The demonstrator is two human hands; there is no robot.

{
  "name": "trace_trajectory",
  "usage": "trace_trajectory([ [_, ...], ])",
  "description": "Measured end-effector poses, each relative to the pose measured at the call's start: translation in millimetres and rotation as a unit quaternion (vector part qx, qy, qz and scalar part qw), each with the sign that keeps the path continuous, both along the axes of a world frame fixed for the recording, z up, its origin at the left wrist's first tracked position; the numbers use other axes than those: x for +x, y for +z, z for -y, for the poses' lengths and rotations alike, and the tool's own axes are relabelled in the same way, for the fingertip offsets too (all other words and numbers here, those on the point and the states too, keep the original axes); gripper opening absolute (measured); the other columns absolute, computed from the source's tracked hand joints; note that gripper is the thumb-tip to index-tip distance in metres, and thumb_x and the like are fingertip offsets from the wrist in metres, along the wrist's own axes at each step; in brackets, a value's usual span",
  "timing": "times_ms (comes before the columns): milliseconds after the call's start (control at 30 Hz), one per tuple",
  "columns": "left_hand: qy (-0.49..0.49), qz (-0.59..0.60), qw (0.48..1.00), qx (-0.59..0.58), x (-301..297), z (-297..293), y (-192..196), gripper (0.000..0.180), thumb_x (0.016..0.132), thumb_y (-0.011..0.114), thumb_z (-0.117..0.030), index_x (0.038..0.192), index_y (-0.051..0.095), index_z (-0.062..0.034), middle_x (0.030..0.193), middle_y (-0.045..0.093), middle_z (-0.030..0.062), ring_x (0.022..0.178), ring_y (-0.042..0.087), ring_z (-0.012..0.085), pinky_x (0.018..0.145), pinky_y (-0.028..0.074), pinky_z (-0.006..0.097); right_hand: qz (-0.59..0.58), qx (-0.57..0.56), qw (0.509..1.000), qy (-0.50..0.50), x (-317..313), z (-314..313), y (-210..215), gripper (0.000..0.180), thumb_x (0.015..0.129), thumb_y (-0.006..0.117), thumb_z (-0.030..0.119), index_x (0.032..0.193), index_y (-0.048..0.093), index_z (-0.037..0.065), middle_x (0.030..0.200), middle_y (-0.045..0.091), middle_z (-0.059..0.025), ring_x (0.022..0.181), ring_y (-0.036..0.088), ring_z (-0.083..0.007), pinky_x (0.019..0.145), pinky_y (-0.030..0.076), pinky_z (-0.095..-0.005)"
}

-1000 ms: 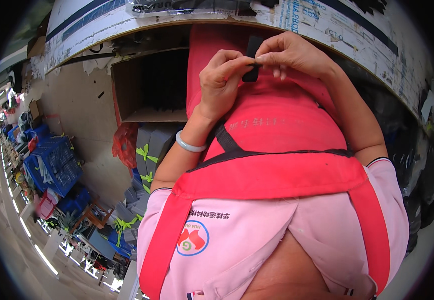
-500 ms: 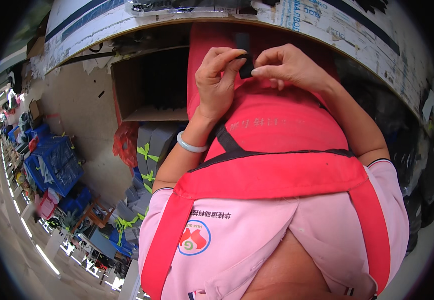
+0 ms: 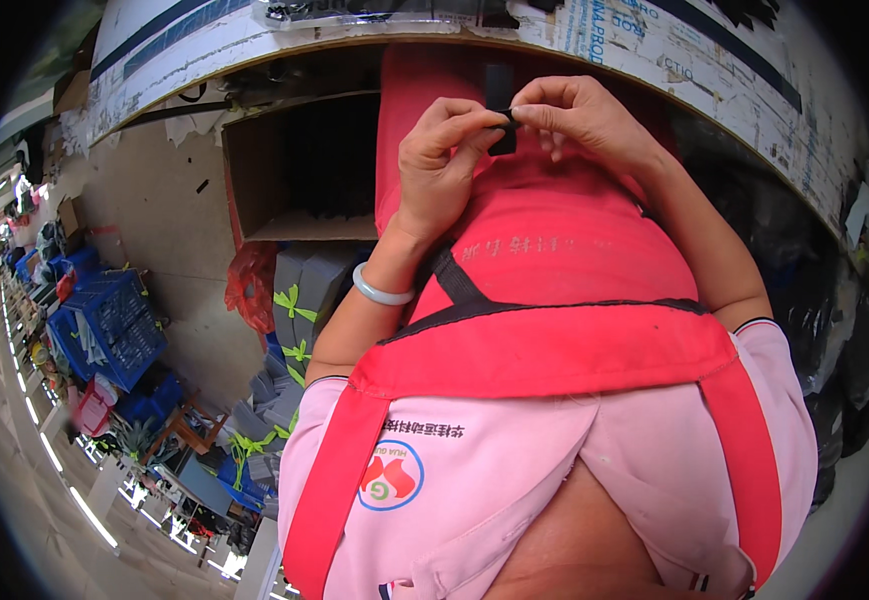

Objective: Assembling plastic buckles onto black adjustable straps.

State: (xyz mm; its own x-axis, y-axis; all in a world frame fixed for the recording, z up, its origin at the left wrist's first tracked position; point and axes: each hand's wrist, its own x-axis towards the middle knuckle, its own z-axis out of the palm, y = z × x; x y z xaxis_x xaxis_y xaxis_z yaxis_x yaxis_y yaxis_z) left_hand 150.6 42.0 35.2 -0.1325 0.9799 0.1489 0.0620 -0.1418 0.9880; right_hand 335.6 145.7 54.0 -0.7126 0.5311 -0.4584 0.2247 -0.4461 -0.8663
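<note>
Nearest the camera: pink shirt [image 3: 514,480] w/ round emblem, red apron [image 3: 554,300] over it, 2 red straps and a black trim line across the chest. 1 pale bangle [image 3: 382,292] sat on the left wrist.

Both forearms reached up and away from the body. Left hand [image 3: 441,160] and right hand [image 3: 586,122] met at 1 small black strap piece [image 3: 500,125], each pinching it thumb-to-forefinger, other fingers loosely curled. The piece lay straight ahead of the chest, just between the two sets of fingertips, long axis running up-down, i.e. away from the body toward the worktop [image 3: 654,50]. Neither hand nearer; both touched it, left from its left edge, right from the upper right.

Beyond: curved white worktop edge; under it, left, 1 open cardboard box [image 3: 294,170]. Far left: blue crates [image 3: 114,325], count unclear.
</note>
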Motion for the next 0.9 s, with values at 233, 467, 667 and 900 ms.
trace_trajectory([
  [233, -0.014, -0.022, 0.999, 0.031, 3, 2, 3, 0.022, 0.080, 0.068, 0.009, 0.099, 0.070, -0.0029, 0.099, 0.053, 0.0050, 0.087, 0.055, 0.0121, 0.073, 0.046, 0.022, 0.021, 0.221, 0.974, -0.033, -7, -3, -10, 0.013, 0.092, 0.062, 0.015, 0.097, 0.064, 0.003, 0.091, 0.062, -0.0001, 0.076, 0.055, -0.0046, 0.070, 0.047, -0.0197],
  [467, -0.037, -0.059, 0.997, 0.043, 3, 5, 5, 0.022, 0.080, 0.067, 0.009, 0.099, 0.069, -0.0030, 0.099, 0.054, 0.0057, 0.087, 0.055, 0.0134, 0.073, 0.046, 0.023, -0.029, 0.125, 0.986, -0.104, -6, -6, -13, 0.016, 0.091, 0.065, 0.014, 0.098, 0.062, 0.000, 0.102, 0.064, -0.0050, 0.088, 0.061, -0.0090, 0.080, 0.052, -0.0238],
  [667, -0.020, -0.102, 0.994, 0.042, 3, 6, 8, 0.022, 0.081, 0.066, 0.009, 0.099, 0.069, -0.0024, 0.096, 0.055, 0.0063, 0.086, 0.056, 0.0143, 0.072, 0.046, 0.023, -0.067, 0.120, 0.977, -0.163, -11, -1, -13, 0.015, 0.089, 0.067, 0.010, 0.097, 0.060, 0.000, 0.097, 0.064, -0.0041, 0.086, 0.062, -0.0091, 0.080, 0.053, -0.0228],
  [900, 0.034, -0.097, 0.994, 0.034, 4, 11, 7, 0.020, 0.079, 0.068, 0.007, 0.097, 0.068, -0.0019, 0.092, 0.057, 0.0069, 0.078, 0.059, 0.0159, 0.067, 0.048, 0.025, -0.074, 0.132, 0.973, -0.173, -17, 2, -17, 0.012, 0.089, 0.065, 0.007, 0.096, 0.059, -0.001, 0.095, 0.064, -0.0041, 0.085, 0.061, -0.0066, 0.077, 0.052, -0.0206],
])
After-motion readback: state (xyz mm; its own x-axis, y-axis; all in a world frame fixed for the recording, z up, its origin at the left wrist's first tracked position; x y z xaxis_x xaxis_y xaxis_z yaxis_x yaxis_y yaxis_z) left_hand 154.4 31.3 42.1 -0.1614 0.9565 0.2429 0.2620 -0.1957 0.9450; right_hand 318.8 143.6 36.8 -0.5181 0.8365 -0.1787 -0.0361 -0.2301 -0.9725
